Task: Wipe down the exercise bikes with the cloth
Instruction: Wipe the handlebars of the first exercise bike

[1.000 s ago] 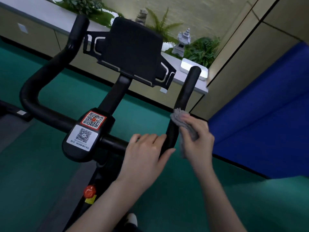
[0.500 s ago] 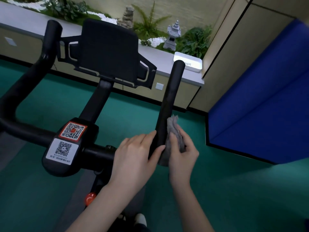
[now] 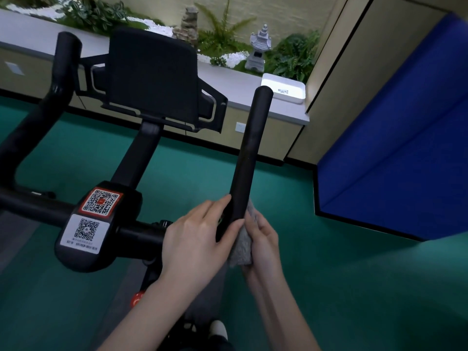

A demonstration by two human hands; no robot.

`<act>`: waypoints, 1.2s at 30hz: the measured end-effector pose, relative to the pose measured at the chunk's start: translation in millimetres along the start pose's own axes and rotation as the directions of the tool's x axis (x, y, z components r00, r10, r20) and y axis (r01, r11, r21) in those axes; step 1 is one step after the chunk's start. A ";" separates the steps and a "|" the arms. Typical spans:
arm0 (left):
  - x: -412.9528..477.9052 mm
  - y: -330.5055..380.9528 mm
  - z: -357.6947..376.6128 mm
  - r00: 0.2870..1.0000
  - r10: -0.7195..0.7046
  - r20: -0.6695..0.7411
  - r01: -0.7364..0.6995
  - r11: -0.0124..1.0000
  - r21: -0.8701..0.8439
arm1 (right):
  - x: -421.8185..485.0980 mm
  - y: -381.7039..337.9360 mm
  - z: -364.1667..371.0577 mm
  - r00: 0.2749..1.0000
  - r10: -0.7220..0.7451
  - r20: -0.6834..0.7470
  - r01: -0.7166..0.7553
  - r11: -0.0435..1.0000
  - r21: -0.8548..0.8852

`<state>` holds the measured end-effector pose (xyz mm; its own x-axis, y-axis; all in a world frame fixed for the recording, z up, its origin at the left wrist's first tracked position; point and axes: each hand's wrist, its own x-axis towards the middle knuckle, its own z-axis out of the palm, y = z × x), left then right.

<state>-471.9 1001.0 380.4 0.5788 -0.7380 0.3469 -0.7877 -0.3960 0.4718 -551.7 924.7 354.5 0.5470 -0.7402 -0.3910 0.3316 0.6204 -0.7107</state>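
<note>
Head view: our left hand (image 3: 200, 239) clasps the exercise bike's (image 3: 83, 260) right handlebar (image 3: 249, 153) at its bend, and our right hand (image 3: 264, 239) grips the grey cloth (image 3: 241, 249), pressed against that bar's lower right side.

left hand (image 3: 195, 239), right hand (image 3: 263, 241): bare | forearms (image 3: 157, 307): bare | shoe (image 3: 218, 330): white (partly seen)

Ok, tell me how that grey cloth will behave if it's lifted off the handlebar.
Probably floppy: the grey cloth folds against the handlebar and bunches under the right hand. Likely light, since its lower end hangs limp below the bar. Its nubby surface suggests grip rather than slip.
</note>
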 end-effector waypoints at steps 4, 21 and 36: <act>1.0 0.2 0.0 1.000 -0.025 0.006 0.026 0.999 -0.021 | -5.4 3.7 -11.3 0.997 -0.004 0.074 0.010 0.996 -0.087; 19.4 -1.2 -5.0 0.979 -0.040 0.201 0.076 0.982 -0.172 | 17.0 -10.5 3.2 0.773 -0.633 0.039 0.535 0.618 -0.577; 35.7 -8.5 11.5 0.976 -0.014 0.215 0.101 0.912 -0.397 | 43.6 -34.2 9.0 0.596 -0.715 0.365 0.655 0.170 -0.737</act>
<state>-446.9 971.7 379.4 0.5312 -0.8325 0.1574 -0.5764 -0.2189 0.7873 -532.3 873.6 367.1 0.3692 -0.7904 0.4888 -0.1521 -0.5702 -0.8073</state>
